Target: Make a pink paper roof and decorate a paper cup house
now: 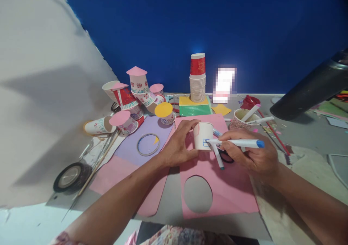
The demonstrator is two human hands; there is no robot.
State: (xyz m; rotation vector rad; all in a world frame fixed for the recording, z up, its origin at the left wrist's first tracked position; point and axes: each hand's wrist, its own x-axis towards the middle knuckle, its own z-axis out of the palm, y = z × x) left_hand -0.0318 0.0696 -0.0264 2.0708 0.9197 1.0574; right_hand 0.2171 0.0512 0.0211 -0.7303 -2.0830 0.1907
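Both hands (179,147) (252,154) crowd cup (203,135) above pink sheet's (233,194) edge.

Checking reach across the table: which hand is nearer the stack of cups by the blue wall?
Left. The left hand holds the white cup, just below-left of the stack. The right hand, holding a blue marker, sits farther right.

A pixelated patch (224,84) right of the cup stack (197,79) hid something, scissors (226,156) lay mostly beneath the right hand (251,154), and the dark cylinder (312,87) ran off-frame.
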